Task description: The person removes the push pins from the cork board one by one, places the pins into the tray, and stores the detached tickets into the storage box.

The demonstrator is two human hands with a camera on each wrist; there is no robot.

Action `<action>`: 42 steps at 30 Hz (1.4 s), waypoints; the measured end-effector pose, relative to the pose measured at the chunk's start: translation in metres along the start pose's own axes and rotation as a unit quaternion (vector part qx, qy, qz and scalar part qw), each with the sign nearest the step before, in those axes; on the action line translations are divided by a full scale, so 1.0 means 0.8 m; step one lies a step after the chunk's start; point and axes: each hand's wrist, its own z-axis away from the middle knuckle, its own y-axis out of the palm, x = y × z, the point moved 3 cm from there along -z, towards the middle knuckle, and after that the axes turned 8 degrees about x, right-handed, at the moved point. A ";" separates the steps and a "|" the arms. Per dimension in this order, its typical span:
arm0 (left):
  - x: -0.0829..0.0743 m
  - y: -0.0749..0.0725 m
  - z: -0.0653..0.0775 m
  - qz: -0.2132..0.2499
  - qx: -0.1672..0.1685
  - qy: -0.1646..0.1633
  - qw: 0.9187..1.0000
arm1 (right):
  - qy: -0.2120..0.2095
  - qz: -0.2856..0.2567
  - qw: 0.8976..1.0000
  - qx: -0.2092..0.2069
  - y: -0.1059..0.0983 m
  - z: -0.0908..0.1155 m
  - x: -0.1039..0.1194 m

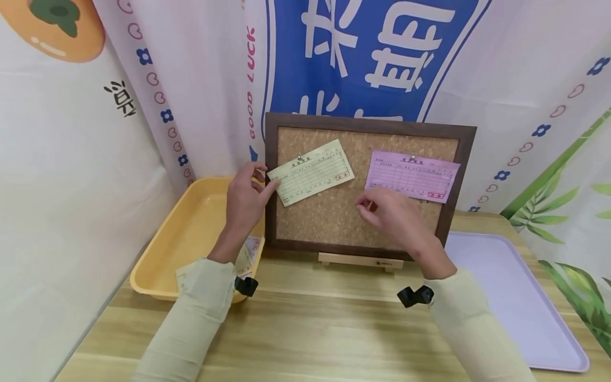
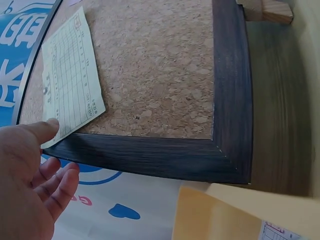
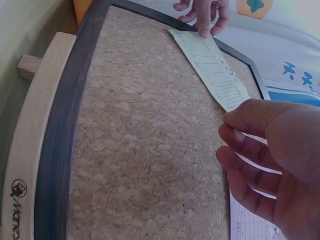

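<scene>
A pale yellow receipt slip hangs tilted on the framed cork board, with a small clear pin at its top. My left hand is at the slip's left end. Its thumb lies on the paper and the other fingers bend around the frame's side, pinching the slip's edge. A pink receipt slip is pinned on the right half. My right hand hovers before the board below the pink slip, with thumb and forefinger tips together and the other fingers curled. Nothing shows between those tips.
A yellow tray with several slips inside stands left of the board. At the right lies a flat lilac tray. A small wooden stand supports the board on the wooden table. Printed cloth hangs behind.
</scene>
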 end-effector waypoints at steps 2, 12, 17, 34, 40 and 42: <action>0.001 0.001 -0.002 0.007 -0.006 0.005 1.000 | 0.008 -0.004 1.000 0.003 -0.001 -0.002 0.000; -0.002 0.002 -0.004 0.003 -0.030 0.031 0.999 | 0.002 -0.003 1.000 0.017 -0.007 -0.020 0.010; -0.007 -0.001 -0.005 0.002 -0.042 0.042 0.998 | -0.004 -0.002 1.000 0.004 -0.011 -0.037 0.022; -0.008 -0.008 0.002 0.046 -0.053 0.025 0.997 | -0.043 0.013 0.997 -0.063 -0.007 -0.090 0.064; -0.009 -0.008 0.000 0.053 -0.047 0.020 0.997 | -0.041 0.010 0.996 -0.079 -0.004 -0.109 0.064; -0.009 -0.008 -0.001 0.055 -0.046 0.021 0.997 | -0.041 0.008 0.996 -0.081 -0.002 -0.114 0.064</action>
